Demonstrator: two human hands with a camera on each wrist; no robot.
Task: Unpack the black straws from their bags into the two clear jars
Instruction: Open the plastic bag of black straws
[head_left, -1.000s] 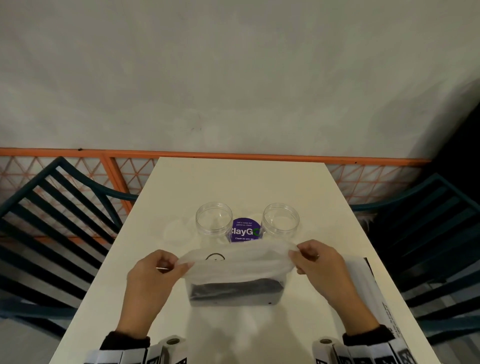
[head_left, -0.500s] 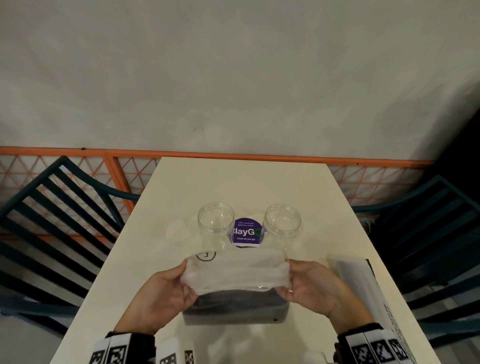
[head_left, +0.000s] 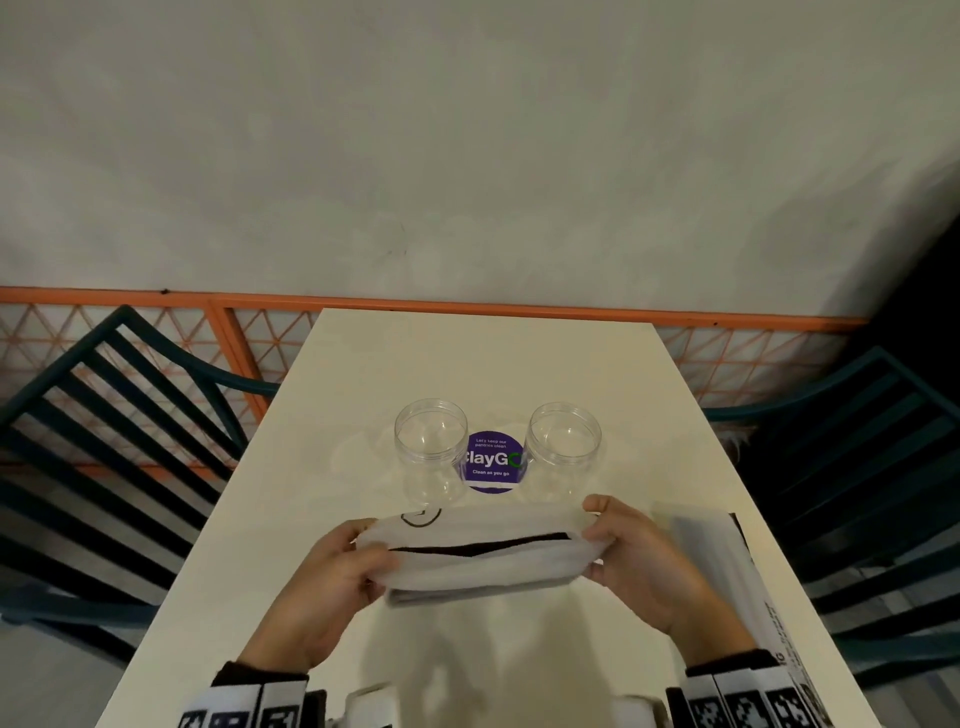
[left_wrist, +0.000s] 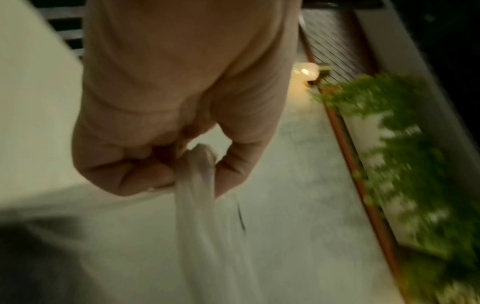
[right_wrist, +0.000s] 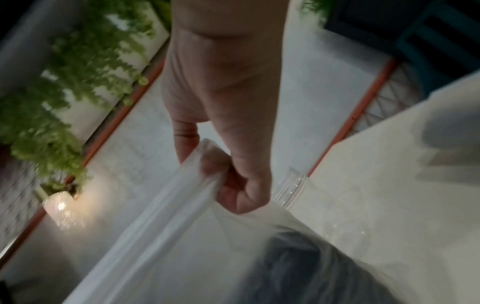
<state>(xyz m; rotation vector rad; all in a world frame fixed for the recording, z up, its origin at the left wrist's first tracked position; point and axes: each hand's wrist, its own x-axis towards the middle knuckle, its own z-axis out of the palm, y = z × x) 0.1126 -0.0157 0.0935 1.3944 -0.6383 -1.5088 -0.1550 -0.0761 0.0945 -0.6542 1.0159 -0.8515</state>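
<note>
Both hands hold one cloudy plastic bag (head_left: 480, 558) just above the near part of the pale tabletop (head_left: 488, 364). The left hand (head_left: 332, 587) has its fingers (left_wrist: 124, 168) curled round the bag's left end, with the film bunched between thumb and knuckles. The right hand (head_left: 641, 566) pinches the right end, its fingers (right_wrist: 241, 193) folded over a gathered corner of the film. The bag's mouth is stretched into a long narrow slit between the two hands, and the black straws (head_left: 483, 545) show as a dark band inside it; in the right wrist view they form a dark mass (right_wrist: 298, 265) low in the bag. Beyond the bag stand two clear jars, upright with open mouths, the left jar (head_left: 431, 449) and the right jar (head_left: 563, 452) apart from each other, with a round purple sticker (head_left: 492, 462) on the tabletop between them. Another pale bag (head_left: 706, 551) lies flat just right of the right hand. Dark slatted chairs (head_left: 104, 441) stand on both sides.
</note>
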